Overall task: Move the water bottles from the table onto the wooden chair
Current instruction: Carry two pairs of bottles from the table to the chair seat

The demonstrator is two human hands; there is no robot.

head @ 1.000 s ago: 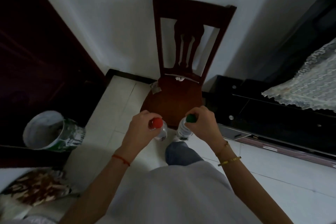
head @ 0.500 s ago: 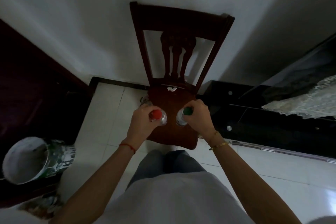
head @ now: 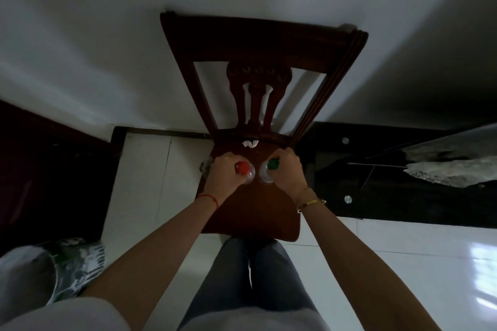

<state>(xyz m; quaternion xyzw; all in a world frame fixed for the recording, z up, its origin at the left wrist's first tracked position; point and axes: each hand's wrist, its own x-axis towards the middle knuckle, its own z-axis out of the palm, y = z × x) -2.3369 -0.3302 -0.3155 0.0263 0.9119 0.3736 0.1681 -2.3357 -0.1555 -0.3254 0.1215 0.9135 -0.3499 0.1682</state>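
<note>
With the clear red-capped water bottle point(head: 245, 172) gripped by the left hand point(head: 224, 176) and the clear green-capped water bottle point(head: 269, 172) by the right hand point(head: 287, 172), fingers closed around both, above the dark wooden chair point(head: 258, 204) seat's rear half, either could be toppled if released before resting flat.

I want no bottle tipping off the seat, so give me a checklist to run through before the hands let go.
1. Left hand grips the red-capped bottle: ok.
2. Right hand grips the green-capped bottle: ok.
3. Both bottles over the wooden chair seat, not past its edge: ok.
4. Bottles upright, caps up: ok.
5. Bottle bases resting on the seat: cannot tell, seen from straight above.
6. White scrap at the seat's back clear of the bottles: ok.
</note>
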